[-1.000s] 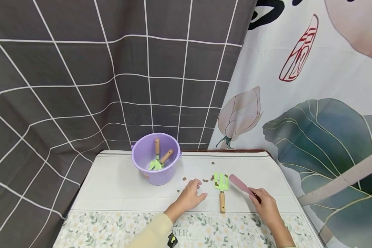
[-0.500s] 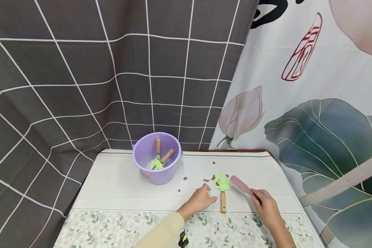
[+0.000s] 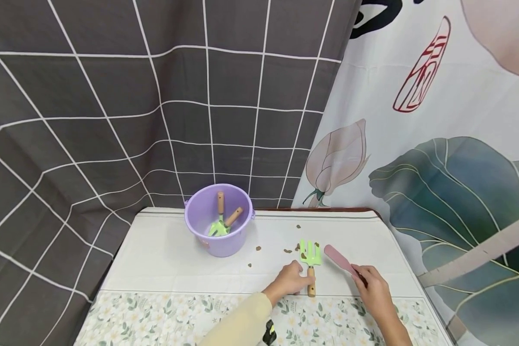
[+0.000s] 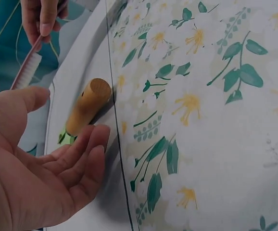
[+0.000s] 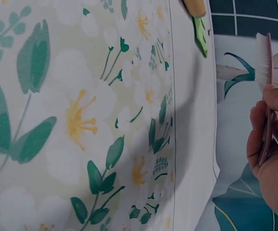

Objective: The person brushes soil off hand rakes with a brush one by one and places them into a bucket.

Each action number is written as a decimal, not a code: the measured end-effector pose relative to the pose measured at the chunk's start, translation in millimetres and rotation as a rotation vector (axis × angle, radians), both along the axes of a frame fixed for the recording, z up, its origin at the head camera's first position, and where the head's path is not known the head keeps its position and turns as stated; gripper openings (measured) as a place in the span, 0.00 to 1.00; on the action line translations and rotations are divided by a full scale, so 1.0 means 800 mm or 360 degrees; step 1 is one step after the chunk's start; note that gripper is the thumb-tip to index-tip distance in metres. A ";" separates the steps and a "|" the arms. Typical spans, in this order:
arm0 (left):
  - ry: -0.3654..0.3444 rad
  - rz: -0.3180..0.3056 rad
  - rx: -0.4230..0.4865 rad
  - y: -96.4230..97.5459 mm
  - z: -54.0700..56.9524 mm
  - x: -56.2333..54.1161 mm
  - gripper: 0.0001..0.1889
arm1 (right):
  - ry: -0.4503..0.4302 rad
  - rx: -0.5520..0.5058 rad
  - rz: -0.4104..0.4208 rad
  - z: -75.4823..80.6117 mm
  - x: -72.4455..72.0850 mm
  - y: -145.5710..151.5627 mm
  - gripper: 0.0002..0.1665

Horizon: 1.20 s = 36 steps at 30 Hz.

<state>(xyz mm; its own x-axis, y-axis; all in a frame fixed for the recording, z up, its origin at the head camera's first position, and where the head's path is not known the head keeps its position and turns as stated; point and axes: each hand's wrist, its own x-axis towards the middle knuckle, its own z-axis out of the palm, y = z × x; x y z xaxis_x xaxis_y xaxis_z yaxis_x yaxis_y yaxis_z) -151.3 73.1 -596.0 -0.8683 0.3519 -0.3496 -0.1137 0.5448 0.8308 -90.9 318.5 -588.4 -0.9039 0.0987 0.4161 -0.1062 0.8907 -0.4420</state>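
Observation:
My left hand (image 3: 288,279) is beside the wooden handle of a small green garden fork (image 3: 310,254). In the left wrist view the handle (image 4: 88,107) stands between the thumb and the loosely bent fingers of the left hand (image 4: 57,168), with no grip on it visible. The fork lies on the table, with brown bits on and around its tines. To the right of the fork, my right hand (image 3: 374,290) holds a pink brush (image 3: 340,259). White bristles show on the brush (image 5: 263,60) in the right wrist view, its handle gripped by the right hand (image 5: 276,144).
A purple bucket (image 3: 218,247) stands at the back left of the table, holding two more green garden tools (image 3: 219,226) with wooden handles. Several brown bits (image 3: 288,251) lie scattered on the white cloth (image 3: 155,254). Behind hang a dark checked curtain (image 3: 181,81) and a leaf-patterned one.
My left hand has moved right, from the scattered bits to the fork's handle. My right hand and the brush have barely shifted.

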 end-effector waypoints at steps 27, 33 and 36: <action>0.0252 0.0068 -0.0435 0.040 -0.009 -0.006 0.23 | -0.0274 -0.0051 0.0049 -0.008 0.005 -0.004 0.17; 0.0036 0.0168 -0.0165 0.030 -0.003 -0.014 0.10 | -0.0304 -0.0059 0.0047 -0.007 0.008 -0.004 0.17; -0.0084 0.0189 -0.0047 0.026 -0.001 -0.017 0.06 | -0.0322 -0.0059 0.0042 -0.007 0.009 -0.004 0.17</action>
